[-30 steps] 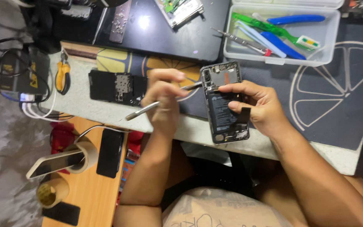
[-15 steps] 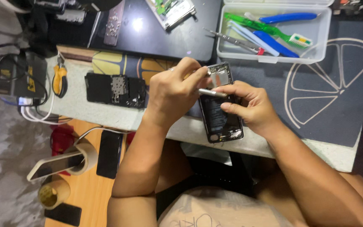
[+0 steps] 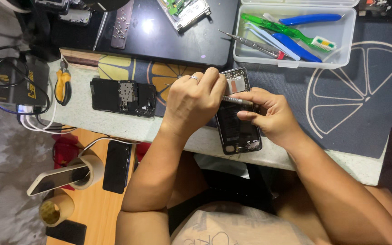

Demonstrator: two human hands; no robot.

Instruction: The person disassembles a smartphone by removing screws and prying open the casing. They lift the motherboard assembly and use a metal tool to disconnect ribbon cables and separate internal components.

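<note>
The clearest hazard sits under the tool tip: the opened phone (image 3: 237, 119) lies with its lower end at the near edge of the counter (image 3: 114, 129), and a slip of the slim metal screwdriver (image 3: 236, 100) could, I judge, gouge the bare board or jab the dark battery below it. A hard push might also nudge the phone off that edge, since only fingers steady it. Any screw that comes free could roll off the dark mat (image 3: 359, 90) and drop to the floor.

From the left: a black charger block (image 3: 17, 86) sits at the counter's left end with yellow-handled pliers (image 3: 62, 85) just beside it, then a second dismantled phone frame (image 3: 122, 97) near the front edge.

The left hand (image 3: 195, 100), a ring on one finger, is curled nearly closed over the phone's upper part, fingertips bunched on the screwdriver; the hand hides the tip itself. The right hand (image 3: 271, 115) is half closed, thumb and forefinger pinching the screwdriver's shaft while the other fingers rest against the phone's right side.

At the far right corner, a clear plastic tray (image 3: 346, 43) holds tweezers, a brush and blue-handled tools.
</note>
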